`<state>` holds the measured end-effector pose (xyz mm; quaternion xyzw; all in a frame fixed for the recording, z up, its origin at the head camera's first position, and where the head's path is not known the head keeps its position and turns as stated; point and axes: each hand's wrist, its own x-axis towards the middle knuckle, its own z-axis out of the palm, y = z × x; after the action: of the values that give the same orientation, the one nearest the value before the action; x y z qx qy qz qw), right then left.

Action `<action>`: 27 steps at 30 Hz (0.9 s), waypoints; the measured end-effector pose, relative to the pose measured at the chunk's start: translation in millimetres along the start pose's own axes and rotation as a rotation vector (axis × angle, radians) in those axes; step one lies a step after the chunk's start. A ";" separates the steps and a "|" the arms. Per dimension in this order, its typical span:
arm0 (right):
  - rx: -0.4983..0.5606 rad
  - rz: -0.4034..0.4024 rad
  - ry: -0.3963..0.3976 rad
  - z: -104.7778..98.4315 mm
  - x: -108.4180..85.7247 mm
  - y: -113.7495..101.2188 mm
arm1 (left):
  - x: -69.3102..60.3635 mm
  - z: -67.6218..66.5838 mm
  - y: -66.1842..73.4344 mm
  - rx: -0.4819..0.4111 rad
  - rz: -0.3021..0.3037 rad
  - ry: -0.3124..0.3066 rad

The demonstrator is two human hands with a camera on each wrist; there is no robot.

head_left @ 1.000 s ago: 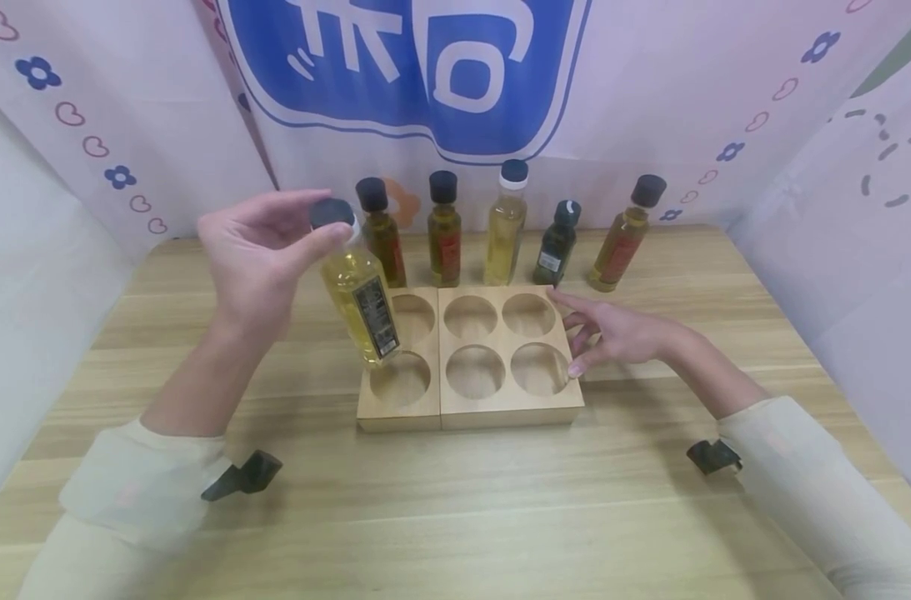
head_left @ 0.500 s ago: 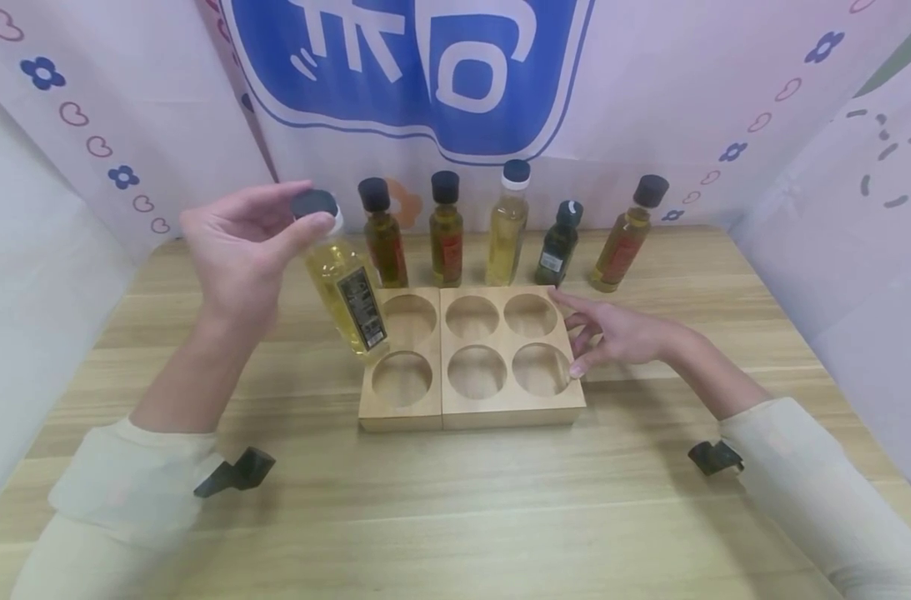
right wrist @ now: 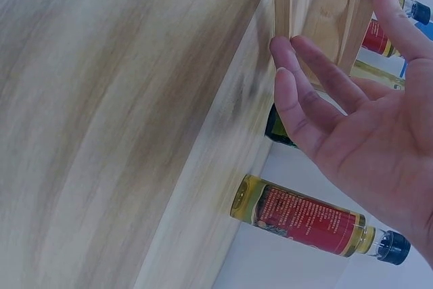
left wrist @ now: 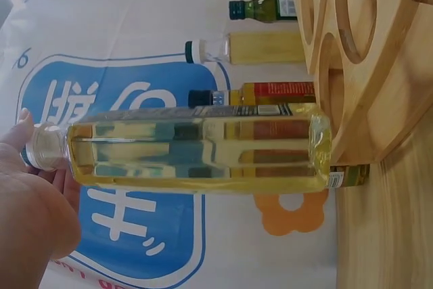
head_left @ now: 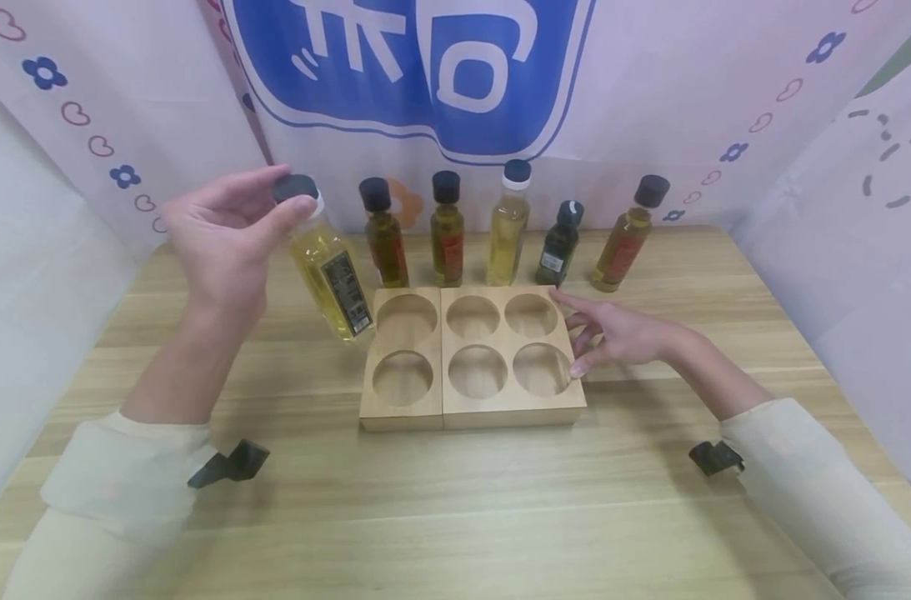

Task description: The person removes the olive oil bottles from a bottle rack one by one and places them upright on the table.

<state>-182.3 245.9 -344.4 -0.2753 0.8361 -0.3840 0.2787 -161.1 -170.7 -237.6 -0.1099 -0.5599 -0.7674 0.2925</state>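
Note:
In the head view my left hand [head_left: 222,237] pinches the dark cap of a pale yellow oil bottle [head_left: 331,279], tilted and held off the table beside the rack's left back corner. The left wrist view shows the clear bottle [left wrist: 196,150] closely, its white collar below the cap. My right hand [head_left: 620,333] holds the right end of a wooden bottle rack [head_left: 443,400]. In the right wrist view its thumb lies at the rack's top board and its bent fingers [right wrist: 287,89] touch the lower board. The rack's round holes hold nothing.
Behind the rack stand two dark red-labelled bottles [head_left: 447,233], a pale oil bottle [head_left: 508,233], a small green bottle [head_left: 558,246] and another red-labelled bottle [head_left: 623,242]. A printed cloth [head_left: 613,108] hangs behind the wooden table [head_left: 500,517].
My left hand has moved left and slightly up and back with the oil bottle, away from above the rack's left holes. My right hand has stayed at the rack's end.

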 end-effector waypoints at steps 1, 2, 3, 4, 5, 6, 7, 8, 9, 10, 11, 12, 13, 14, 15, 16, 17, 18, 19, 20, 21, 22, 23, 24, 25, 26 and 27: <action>0.000 0.001 0.000 -0.1 -0.1 -0.1 | 0.5 -0.4 -0.7 0.007 0.003 0.008; 0.000 0.000 -0.001 -0.2 0.0 -0.2 | 1.0 -0.7 -1.5 0.011 0.003 0.018; -0.001 0.000 -0.001 -0.3 -0.1 -0.4 | 1.5 -1.0 -2.2 0.013 0.003 0.029; -0.001 0.000 -0.002 -0.3 -0.1 -0.6 | 1.9 -1.4 -3.0 0.015 0.002 0.039; -0.001 0.000 -0.003 -0.3 -0.2 -0.7 | 2.5 -1.7 -3.7 0.012 -0.003 0.048; -0.001 0.000 -0.003 -0.4 -0.3 -0.9 | 3.1 -1.9 -4.3 0.007 -0.011 0.055; 0.000 0.001 -0.004 -0.3 -0.4 -1.0 | 3.8 -2.2 -4.9 0.001 -0.023 0.064; 0.000 0.003 -0.004 -0.3 -0.4 -1.1 | 4.5 -2.6 -5.5 -0.006 -0.032 0.069; 0.001 0.006 -0.003 -0.3 -0.6 -1.2 | 5.3 -3.1 -6.3 -0.008 -0.037 0.074; 0.002 0.008 -0.003 -0.2 -0.7 -1.3 | 6.2 -3.8 -7.0 -0.010 -0.045 0.079; 0.003 0.011 -0.002 -0.2 -0.8 -1.3 | 7.3 -4.4 -7.9 -0.013 -0.053 0.083; 0.003 0.014 -0.001 -0.2 -0.8 -1.2 | 8.4 -5.0 -8.9 -0.017 -0.059 0.086; 0.004 0.016 -0.002 -0.1 -0.7 -1.2 | 9.4 -5.7 -10.1 -0.017 -0.063 0.090; 0.004 0.017 -0.002 0.0 -0.7 -1.0 | 10.5 -6.4 -11.2 -0.019 -0.071 0.092; 0.004 0.016 -0.003 0.1 -0.7 -0.9 | 11.6 -7.1 -12.4 -0.022 -0.084 0.098; 0.003 0.013 -0.003 0.1 -0.5 -0.7 | 12.9 -7.9 -13.3 -0.029 -0.101 0.104; 0.003 0.011 -0.003 0.2 -0.5 -0.5 | 13.9 -8.5 -14.4 -0.031 -0.114 0.109; 0.004 0.007 -0.003 0.2 -0.4 -0.3 | 15.0 -9.3 -15.5 -0.033 -0.127 0.115; 0.005 0.005 -0.004 0.2 -0.4 -0.2 | 15.9 -10.3 -16.5 -0.033 -0.140 0.120; 0.006 0.002 -0.004 0.3 -0.4 -0.1 | 16.7 -11.2 -17.5 -0.034 -0.156 0.126; 0.007 0.000 -0.004 0.3 -0.4 -0.1 | 17.4 -12.3 -18.6 -0.031 -0.165 0.130; 0.008 -0.002 -0.003 0.2 -0.3 -0.2 | 18.3 -13.3 -19.4 -0.024 -0.174 0.132; 0.009 -0.004 -0.003 0.3 -0.4 -0.3 | 19.1 -14.2 -20.6 -0.018 -0.178 0.132; 0.009 -0.005 -0.003 0.3 -0.4 -0.5 | 19.8 -15.2 -21.6 -0.015 -0.185 0.133; 0.010 -0.006 -0.003 0.3 -0.4 -0.7 | 20.6 -16.2 -22.6 -0.011 -0.191 0.134; 0.009 -0.008 -0.003 0.3 -0.3 -0.9 | 21.3 -17.0 -23.8 -0.006 -0.196 0.134; 0.008 -0.009 -0.002 0.3 -0.3 -1.1 | 22.2 -17.8 -24.8 -0.001 -0.201 0.134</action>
<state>-181.6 245.4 -343.7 -0.2785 0.8330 -0.3883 0.2789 -190.3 -189.4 -252.6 -0.0016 -0.5470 -0.7986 0.2509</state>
